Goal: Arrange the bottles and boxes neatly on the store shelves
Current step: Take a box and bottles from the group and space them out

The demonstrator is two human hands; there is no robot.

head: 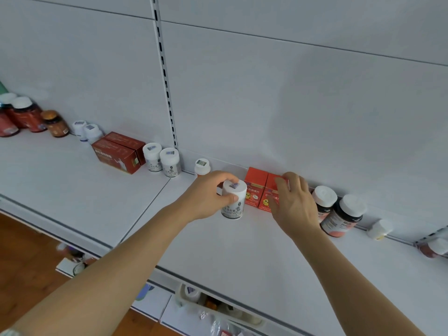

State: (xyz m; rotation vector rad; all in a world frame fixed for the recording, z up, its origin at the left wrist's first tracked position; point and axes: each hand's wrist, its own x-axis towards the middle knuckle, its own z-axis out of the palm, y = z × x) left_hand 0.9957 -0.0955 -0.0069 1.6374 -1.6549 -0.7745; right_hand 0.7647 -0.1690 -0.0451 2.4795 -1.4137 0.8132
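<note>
My left hand [208,194] grips a white bottle [234,202] by its cap; the bottle stands upright on the white shelf [218,251], just left of two orange boxes [257,187]. My right hand [294,202] rests on the right orange box, fingers over its top and front. Behind my left hand stands an orange bottle with a white cap [202,167]. Right of the boxes two dark bottles with white caps [339,213] lean against the back panel.
Further left on the shelf stand two white bottles [162,160], two dark red boxes [120,151], two more white bottles [87,132] and several brown and red bottles [29,117]. A small white bottle [379,229] lies at the right. A lower shelf holds packets and a tray [206,301].
</note>
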